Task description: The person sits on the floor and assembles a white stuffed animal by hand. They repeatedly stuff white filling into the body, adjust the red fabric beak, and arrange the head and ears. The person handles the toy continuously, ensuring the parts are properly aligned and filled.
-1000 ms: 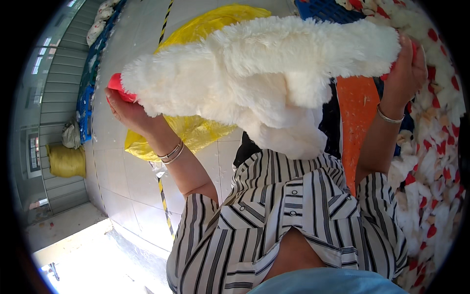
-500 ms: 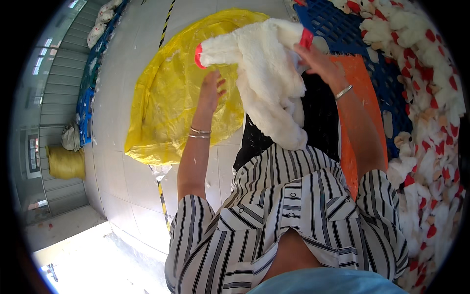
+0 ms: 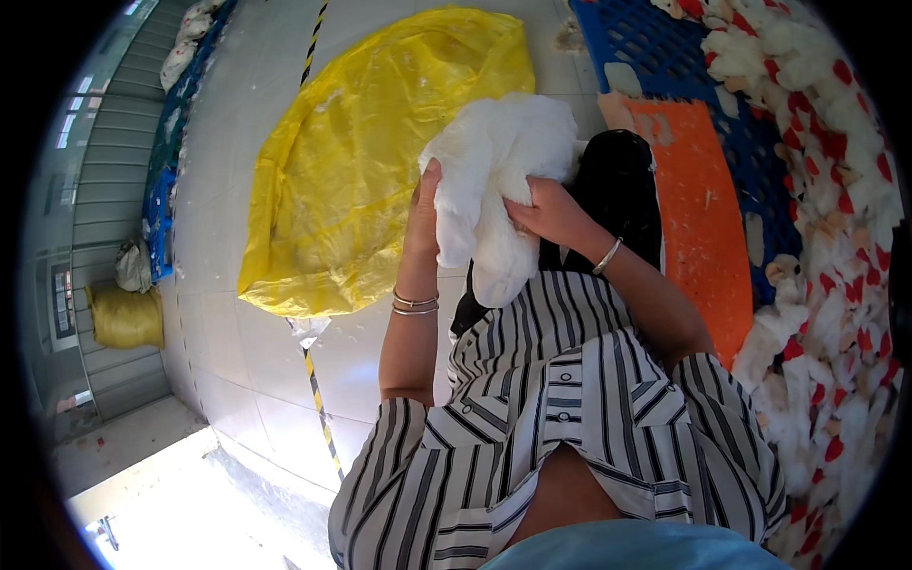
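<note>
A fluffy white plush toy skin (image 3: 518,142) is bunched up in front of my lap, its limbs hanging down. My left hand (image 3: 424,214) grips its left side, the thumb in front and the fingers hidden behind the fur. On the other side, my right hand (image 3: 556,214) is closed round a part of the skin, with the fingers tucked into the fur near the middle. One rounded limb hangs between my hands, over my striped shirt. No red ends of the skin show from here.
A large yellow plastic bag (image 3: 361,171) lies spread on the tiled floor to the left. An orange mat (image 3: 703,209) and blue slatted pallets (image 3: 646,47) are at the right. Beyond them, white and red plush pieces (image 3: 836,266) are heaped. Yellow-black tape (image 3: 323,408) marks the floor.
Both hands have closed on the plush skin and drawn it nearer and lower. It was stretched out with red ends showing; now it is bunched and those ends are out of sight.
</note>
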### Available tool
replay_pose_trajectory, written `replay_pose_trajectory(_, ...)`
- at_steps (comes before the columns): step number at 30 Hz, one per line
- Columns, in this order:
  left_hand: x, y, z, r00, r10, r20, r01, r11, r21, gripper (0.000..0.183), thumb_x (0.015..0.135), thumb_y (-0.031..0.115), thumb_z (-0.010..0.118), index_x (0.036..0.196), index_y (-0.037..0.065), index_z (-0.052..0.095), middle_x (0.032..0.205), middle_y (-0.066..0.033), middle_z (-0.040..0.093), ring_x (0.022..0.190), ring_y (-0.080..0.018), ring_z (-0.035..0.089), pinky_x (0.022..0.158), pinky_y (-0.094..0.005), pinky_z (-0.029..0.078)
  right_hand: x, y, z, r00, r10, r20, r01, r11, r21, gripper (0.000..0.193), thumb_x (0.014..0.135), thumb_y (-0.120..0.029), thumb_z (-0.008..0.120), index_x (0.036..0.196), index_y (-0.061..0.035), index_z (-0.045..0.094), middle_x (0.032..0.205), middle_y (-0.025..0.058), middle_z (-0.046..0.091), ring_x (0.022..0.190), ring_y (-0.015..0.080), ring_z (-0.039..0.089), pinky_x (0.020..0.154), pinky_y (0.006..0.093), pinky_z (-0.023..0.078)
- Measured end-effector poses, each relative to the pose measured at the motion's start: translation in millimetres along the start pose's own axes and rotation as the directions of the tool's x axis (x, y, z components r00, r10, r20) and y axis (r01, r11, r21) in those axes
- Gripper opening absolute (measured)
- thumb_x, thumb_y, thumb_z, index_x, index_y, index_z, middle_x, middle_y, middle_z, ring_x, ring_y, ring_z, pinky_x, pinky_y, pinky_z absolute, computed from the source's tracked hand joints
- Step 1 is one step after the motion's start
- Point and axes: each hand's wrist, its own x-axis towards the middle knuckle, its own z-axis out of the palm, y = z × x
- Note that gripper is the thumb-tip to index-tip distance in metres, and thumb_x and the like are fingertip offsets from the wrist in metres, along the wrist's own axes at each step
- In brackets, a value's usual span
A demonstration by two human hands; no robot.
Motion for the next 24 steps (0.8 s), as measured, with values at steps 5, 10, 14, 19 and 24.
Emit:
replay_pose_trajectory(5,6,10,-34,0.999,-0.014,0.03,-0.004,0.851,0.526,0.045,0.092,0.03,0.063,0.124,-0.002,0.057,0.109,-0.012,0.067,0.092,-0.0201,0.067,0.083,-0.0331,0.053,-18,18,20,0.989,-0.026,0.147,0.042,0.994,-0.104,0.039,0.094,-0.031,0.061,0.081,0.0053,0.063,0.069,0.0237,0.06,0.06,0.0373,0.058,0.062,0.0407,0.048)
replay_pose_trajectory(10,6,-14,-48,0.997,0.042,-0.061,0.033,0.484,0.874,0.035,0.091,0.02,0.058,0.114,-0.005,0.063,0.097,-0.0095,0.069,0.091,-0.0149,0.064,0.081,-0.0306,0.052,-33,11,31,0.958,-0.016,0.288,0.061,0.987,-0.151,0.05,0.097,-0.036,0.057,0.072,0.0067,0.061,0.064,0.0239,0.056,0.057,0.0343,0.056,0.058,0.0402,0.045)
replay_pose_trajectory(14,-1,21,-119,0.909,0.297,-0.294,-0.095,0.832,0.547,0.024,0.097,0.012,0.051,0.11,-0.004,0.064,0.093,-0.0066,0.071,0.083,-0.0134,0.065,0.074,-0.0292,0.051,-45,27,-31,0.954,0.156,0.255,-0.166,0.986,0.018,0.029,0.097,-0.018,0.056,0.083,0.0056,0.063,0.068,0.004,0.06,0.063,0.0094,0.055,0.06,0.0273,0.046)
replay_pose_trajectory(19,-39,11,-160,0.968,0.181,-0.174,-0.001,0.696,0.718,0.025,0.098,0.007,0.049,0.113,-0.005,0.064,0.093,-0.0072,0.071,0.08,-0.0121,0.064,0.072,-0.0292,0.052,-66,11,-59,0.889,0.171,0.424,-0.197,0.98,0.018,0.031,0.097,-0.022,0.055,0.078,0.0012,0.064,0.071,0.0042,0.063,0.06,0.0092,0.053,0.057,0.0255,0.043)
replay_pose_trajectory(24,-44,-22,-181,0.998,-0.031,0.051,-0.036,0.375,0.926,0.025,0.093,0.006,0.053,0.111,-0.006,0.066,0.093,-0.0082,0.071,0.078,-0.0127,0.064,0.07,-0.0298,0.052,-63,54,-48,0.729,0.637,0.252,-0.677,0.725,0.125,0.05,0.096,-0.048,0.055,0.096,0.0007,0.063,0.092,0.0078,0.067,0.065,0.0129,0.06,0.056,0.0292,0.048)
